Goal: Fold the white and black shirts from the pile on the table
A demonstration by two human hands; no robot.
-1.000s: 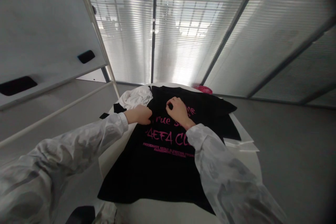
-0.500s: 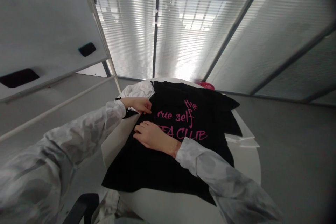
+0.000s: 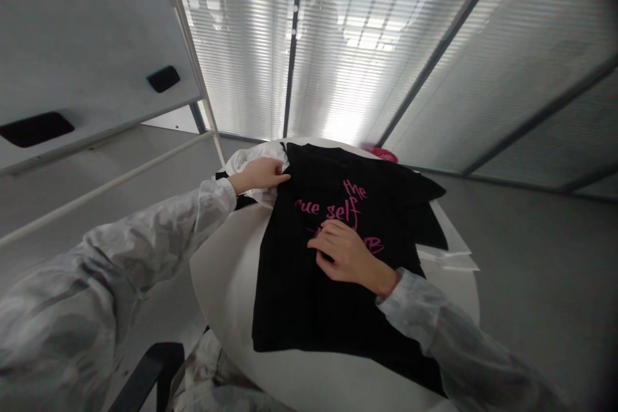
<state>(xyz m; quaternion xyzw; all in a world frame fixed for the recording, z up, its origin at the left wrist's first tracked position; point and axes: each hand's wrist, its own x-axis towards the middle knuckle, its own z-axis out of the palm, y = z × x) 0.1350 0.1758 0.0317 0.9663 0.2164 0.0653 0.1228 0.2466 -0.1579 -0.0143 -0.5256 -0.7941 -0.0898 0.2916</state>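
Note:
A black T-shirt [image 3: 299,283] with pink lettering lies on a round white table [image 3: 226,277], its left side folded inward to a straight edge. My left hand [image 3: 261,174] rests at the shirt's upper left corner, fingers closed on the fabric at the fold. My right hand [image 3: 345,254] lies flat on the middle of the shirt over the pink print, fingers stretched out. A white garment [image 3: 251,158] is bunched under and behind my left hand.
A whiteboard on a stand [image 3: 87,58] rises at the left. Glass walls with blinds stand behind the table. White papers [image 3: 447,254] lie at the table's right edge, a pink object [image 3: 383,154] at its far edge. A dark chair part [image 3: 149,367] sits at lower left.
The shirt's left side has been folded over toward the middle, baring more table on the left. My right hand moved from the left edge to the centre of the shirt.

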